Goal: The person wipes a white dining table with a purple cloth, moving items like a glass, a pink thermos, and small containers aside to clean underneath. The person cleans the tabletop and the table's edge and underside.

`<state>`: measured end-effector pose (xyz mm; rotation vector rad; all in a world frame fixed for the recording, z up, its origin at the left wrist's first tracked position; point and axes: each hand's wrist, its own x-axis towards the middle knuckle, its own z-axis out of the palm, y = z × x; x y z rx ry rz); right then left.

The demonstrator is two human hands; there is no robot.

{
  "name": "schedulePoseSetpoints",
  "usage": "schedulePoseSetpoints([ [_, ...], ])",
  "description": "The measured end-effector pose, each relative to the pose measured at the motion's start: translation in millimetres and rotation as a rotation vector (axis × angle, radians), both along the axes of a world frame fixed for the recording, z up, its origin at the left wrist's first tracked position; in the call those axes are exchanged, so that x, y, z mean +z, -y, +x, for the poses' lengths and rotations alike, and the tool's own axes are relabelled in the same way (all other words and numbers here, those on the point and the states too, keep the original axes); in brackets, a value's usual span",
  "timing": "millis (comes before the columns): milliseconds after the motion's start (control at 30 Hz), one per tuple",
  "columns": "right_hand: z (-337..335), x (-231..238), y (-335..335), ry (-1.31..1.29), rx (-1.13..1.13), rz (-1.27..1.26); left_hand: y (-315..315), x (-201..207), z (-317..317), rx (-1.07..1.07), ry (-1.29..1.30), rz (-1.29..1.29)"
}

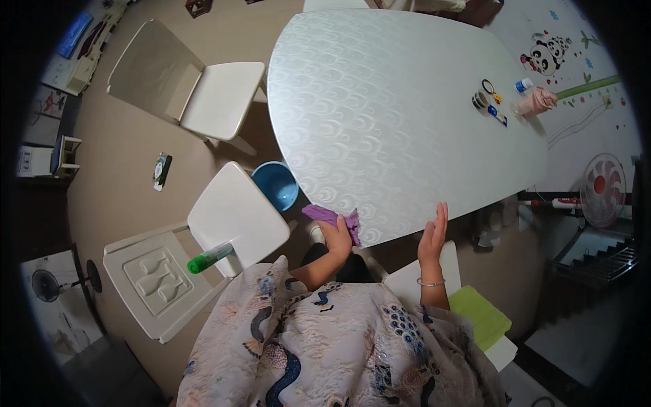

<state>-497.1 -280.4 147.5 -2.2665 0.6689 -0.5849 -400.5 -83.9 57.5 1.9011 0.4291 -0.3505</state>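
Note:
My left hand point(336, 239) is closed on a purple cloth point(324, 214) at the near left corner of the white patterned table point(380, 136). Part of the cloth spreads over the table's edge beside my fingers. My right hand point(432, 234) is raised at the near edge of the table, fingers stretched out, holding nothing. A bracelet circles that wrist. Close to the left of the cloth, a blue basin point(277, 186) stands below the tabletop, partly hidden by a chair seat.
A white chair point(237, 217) at left bears a green-capped bottle point(210, 258); another chair point(224, 98) stands farther off. A green cloth point(480, 316) lies on a seat at right. Scissors point(497, 98), a jar point(480, 100) and a pink-wrapped object point(537, 102) occupy the table's far right.

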Motion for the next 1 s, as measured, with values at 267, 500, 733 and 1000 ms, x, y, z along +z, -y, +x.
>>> schedulePoseSetpoints([
  [267, -36.3, -4.5, -1.2, 0.053, -0.057, 0.122, -27.7, -26.7, 93.8, 0.119, 0.389, -0.035],
  [500, -80.7, -17.5, -0.8, 0.025, -0.099, 0.17, -11.0, -17.1, 41.0, 0.111, 0.264, -0.004],
  [733, -79.0, -12.7, -4.0, 0.042, 0.005, 0.209, 19.5, -57.5, -78.8, 0.032, -0.138, -0.497],
  [1000, -79.5, -40.9, -15.4, -0.028, 0.081, 0.274, -64.5, 31.8, -60.0, 0.07, -0.906, -1.236],
])
